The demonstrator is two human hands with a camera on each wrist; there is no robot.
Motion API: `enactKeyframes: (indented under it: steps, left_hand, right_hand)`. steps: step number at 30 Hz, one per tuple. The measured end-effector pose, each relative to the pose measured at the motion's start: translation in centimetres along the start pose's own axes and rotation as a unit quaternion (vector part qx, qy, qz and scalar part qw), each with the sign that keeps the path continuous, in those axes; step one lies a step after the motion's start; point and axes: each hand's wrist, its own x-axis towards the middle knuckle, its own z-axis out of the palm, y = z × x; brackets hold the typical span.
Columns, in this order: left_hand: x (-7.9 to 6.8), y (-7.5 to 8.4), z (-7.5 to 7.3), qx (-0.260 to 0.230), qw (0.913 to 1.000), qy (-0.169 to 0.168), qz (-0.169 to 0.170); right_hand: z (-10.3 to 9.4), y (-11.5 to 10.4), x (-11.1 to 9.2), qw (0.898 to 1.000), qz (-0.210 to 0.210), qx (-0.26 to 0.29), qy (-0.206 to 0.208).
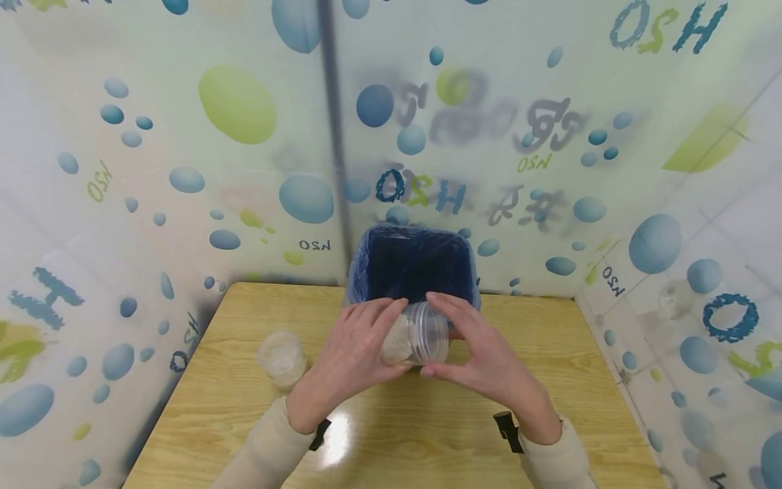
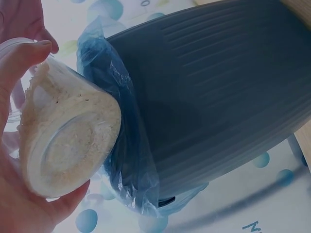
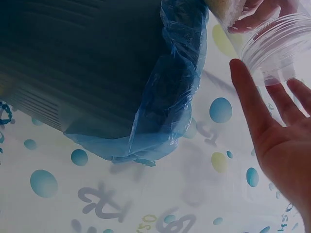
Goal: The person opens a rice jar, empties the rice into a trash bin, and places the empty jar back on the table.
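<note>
A clear plastic jar point(image 1: 400, 339) with pale, grainy contents lies tilted on its side between the two hands, in front of the bin. My left hand point(image 1: 360, 343) grips its body, thumb and fingers on opposite sides; the left wrist view shows the jar's round base point(image 2: 73, 141) turned toward the bin. At the ringed clear end point(image 3: 279, 48) of the jar, my right hand point(image 1: 482, 353) holds on with fingertips above and thumb below, its palm apart from the plastic. A second clear jar point(image 1: 282, 360) with pale contents stands left of the left hand.
A dark bin point(image 2: 218, 97) lined with a blue plastic bag point(image 1: 360, 272) stands at the back of the wooden table point(image 1: 415, 435). Behind and beside the table hang pale walls point(image 1: 244, 183) printed with blue and green spots.
</note>
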Motion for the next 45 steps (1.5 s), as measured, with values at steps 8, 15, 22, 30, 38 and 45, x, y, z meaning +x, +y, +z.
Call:
enactKeyframes:
  steps: [8,15,22,30,38,45]
  left_hand:
    - [0.0,-0.1,0.0,-0.003,1.0,0.002,-0.003]
    - [-0.1,-0.2,0.0,-0.006,1.0,0.006,-0.006]
    - [-0.2,-0.3,0.0,-0.01,0.9998,0.012,-0.009]
    - [-0.3,-0.3,-0.2,-0.019,0.9995,0.008,-0.025]
    - [-0.3,-0.4,-0.5,-0.036,0.9986,0.022,-0.033]
    - [-0.2,-0.5,-0.5,-0.049,0.9975,0.037,-0.033]
  right_hand:
    - [-0.3,0.1,0.0,0.999,-0.049,-0.012,-0.01]
    - [-0.3,0.1,0.0,0.999,-0.051,-0.001,-0.015]
    - [-0.2,0.2,-0.1,0.998,-0.053,0.01,-0.01]
    - [-0.1,0.9,-0.7,0.994,-0.058,0.074,0.048]
    - [-0.7,2.8,-2.3,0.983,-0.075,0.085,0.147]
    - [-1.5,5.3,-5.1,0.982,-0.009,0.076,0.174]
